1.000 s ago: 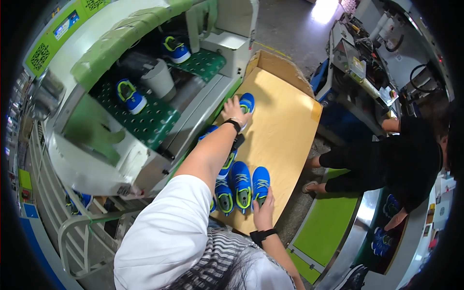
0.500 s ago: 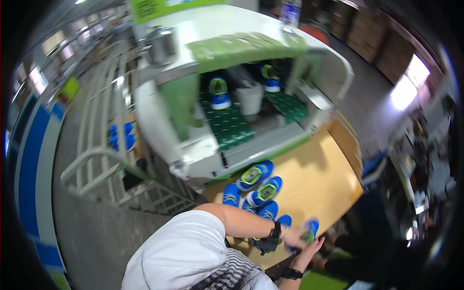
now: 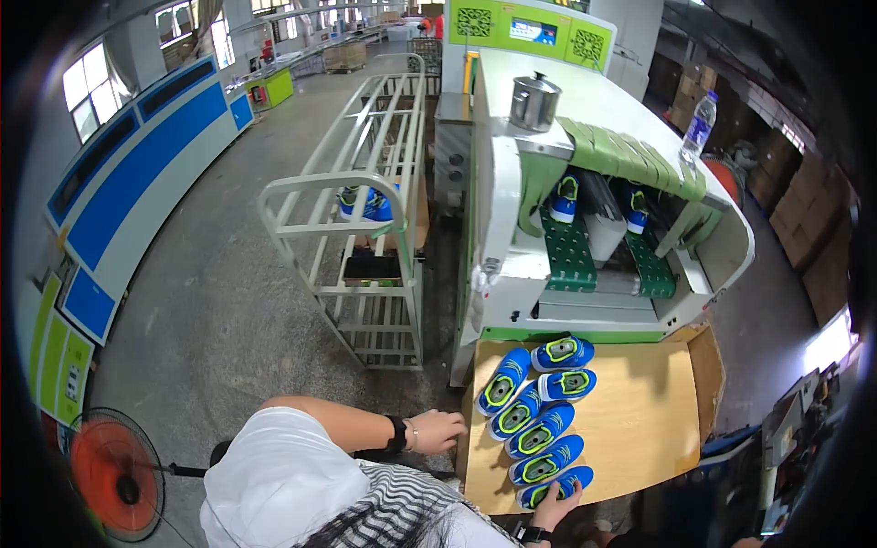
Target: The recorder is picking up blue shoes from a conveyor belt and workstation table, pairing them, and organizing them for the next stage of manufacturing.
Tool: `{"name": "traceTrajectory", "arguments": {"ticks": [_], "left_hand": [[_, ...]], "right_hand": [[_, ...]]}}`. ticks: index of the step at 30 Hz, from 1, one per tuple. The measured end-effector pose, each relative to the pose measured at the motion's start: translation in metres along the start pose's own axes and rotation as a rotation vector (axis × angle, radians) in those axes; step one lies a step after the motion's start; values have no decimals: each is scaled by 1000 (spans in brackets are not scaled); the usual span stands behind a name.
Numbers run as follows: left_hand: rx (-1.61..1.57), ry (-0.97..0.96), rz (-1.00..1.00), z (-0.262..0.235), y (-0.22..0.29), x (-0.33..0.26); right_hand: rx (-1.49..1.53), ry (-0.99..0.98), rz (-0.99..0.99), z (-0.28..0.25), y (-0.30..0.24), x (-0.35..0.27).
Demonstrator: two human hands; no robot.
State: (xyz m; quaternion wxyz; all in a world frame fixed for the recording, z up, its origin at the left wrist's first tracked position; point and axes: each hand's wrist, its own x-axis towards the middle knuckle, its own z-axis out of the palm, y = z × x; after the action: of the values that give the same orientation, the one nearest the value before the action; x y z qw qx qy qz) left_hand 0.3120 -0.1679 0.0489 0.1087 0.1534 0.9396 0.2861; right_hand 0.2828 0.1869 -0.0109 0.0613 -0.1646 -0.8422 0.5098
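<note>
Several blue sneakers with lime-green collars and white soles lie on a light wooden board. My right hand grips the nearest sneaker at the board's front edge, thumb and fingers around its side. Just beyond it lie another blue sneaker and more in a slanting row. At the far end, one sneaker points right, near the machine. My left hand is beside the board's left edge, fingers loosely bent and apart, with nothing visible in it.
A white machine stands behind the board; two sneakers sit on its green belts. On top are a metal pot and a bottle. A pale metal rack holding blue shoes stands left. An orange fan is lower left.
My view has swung left and steadied. My hands, close together at the right before, are now apart: the left by the board's left edge, the right on the nearest sneaker.
</note>
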Motion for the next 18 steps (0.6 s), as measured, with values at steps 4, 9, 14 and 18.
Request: {"name": "traceTrajectory", "arguments": {"ticks": [4,9,14,18], "left_hand": [[165,-456,-237,23,-43,-58],[95,-661,-483,41,-118,-122],[-44,-378,-667,81,-233,-213],[-66,-403,-758,70,-313,-289]], "right_hand": [[-102,92,-87,20,7,-5],[301,182,-101,15,40,-29],[-131,235,-129,52,55,-134],[-393,261,-154,90,73,-200]]}}
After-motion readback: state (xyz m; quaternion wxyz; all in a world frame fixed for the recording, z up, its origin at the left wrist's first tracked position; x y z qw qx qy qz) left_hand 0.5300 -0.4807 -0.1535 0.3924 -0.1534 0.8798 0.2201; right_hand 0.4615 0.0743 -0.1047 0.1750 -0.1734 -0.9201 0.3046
